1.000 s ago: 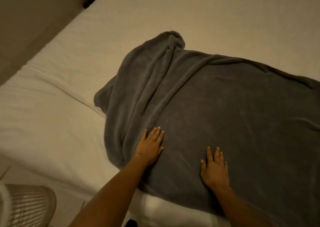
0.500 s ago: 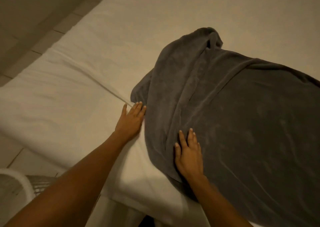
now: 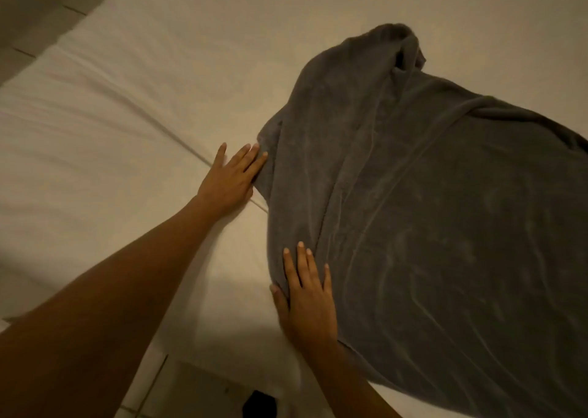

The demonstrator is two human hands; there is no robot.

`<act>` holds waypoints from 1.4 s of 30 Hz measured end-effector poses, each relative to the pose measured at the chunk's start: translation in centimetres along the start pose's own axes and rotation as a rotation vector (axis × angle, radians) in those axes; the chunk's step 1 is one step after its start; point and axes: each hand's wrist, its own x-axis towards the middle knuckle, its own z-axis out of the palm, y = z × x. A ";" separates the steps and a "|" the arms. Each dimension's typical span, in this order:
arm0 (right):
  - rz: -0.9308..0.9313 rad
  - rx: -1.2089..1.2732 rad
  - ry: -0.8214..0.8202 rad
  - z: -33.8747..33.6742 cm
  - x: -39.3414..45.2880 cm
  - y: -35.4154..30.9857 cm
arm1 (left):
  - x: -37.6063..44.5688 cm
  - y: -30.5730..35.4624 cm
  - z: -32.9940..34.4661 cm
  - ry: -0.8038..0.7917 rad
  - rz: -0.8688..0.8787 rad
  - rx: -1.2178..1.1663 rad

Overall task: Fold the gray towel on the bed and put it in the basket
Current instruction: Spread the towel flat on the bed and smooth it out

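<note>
The gray towel (image 3: 429, 226) lies spread over the right half of the white bed (image 3: 143, 105), with long creases down its left side and a bunched corner at the top. My left hand (image 3: 230, 177) lies flat on the sheet, its fingertips touching the towel's left edge. Flat on the towel's near left edge rests my right hand (image 3: 307, 293), fingers straight and thumb on the sheet. No basket shows in this view.
The bed's near edge runs along the bottom, with tiled floor (image 3: 178, 395) and a small dark object (image 3: 259, 405) below it. More floor (image 3: 35, 19) shows at the top left past the bed's corner.
The view has shifted left, and the basket has left the frame. My left hand went from on the towel to the sheet at its left edge. My right hand moved to the towel's near left edge.
</note>
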 end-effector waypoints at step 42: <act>0.035 0.068 -0.021 -3.6 -5.9 -4.2 | -20.7 -8.0 -7.1 -0.078 -0.211 0.523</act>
